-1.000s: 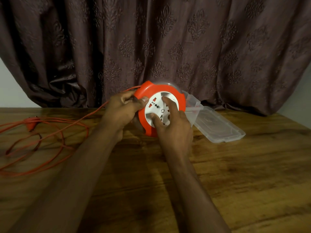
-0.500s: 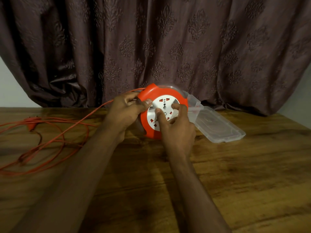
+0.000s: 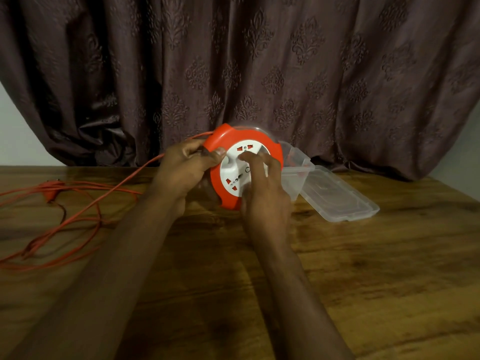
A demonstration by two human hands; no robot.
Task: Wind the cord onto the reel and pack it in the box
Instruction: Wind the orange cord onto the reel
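An orange reel with a white socket face stands on edge at the middle of the wooden table. My left hand grips its left rim, thumb on the front. My right hand lies over the white face, fingers curled onto it. The orange cord leaves the reel's upper left and lies in loose loops on the table at the left, with its plug among them. A clear plastic box stands just behind and right of the reel, partly hidden by it.
The box's clear lid lies open flat on the table to the right of the box. A dark patterned curtain hangs right behind the table's far edge. Pale wall shows at both sides.
The white face has turned under my right hand, whose fingers shifted across it. The cord loops at the left have pulled in and lie straighter toward the reel.
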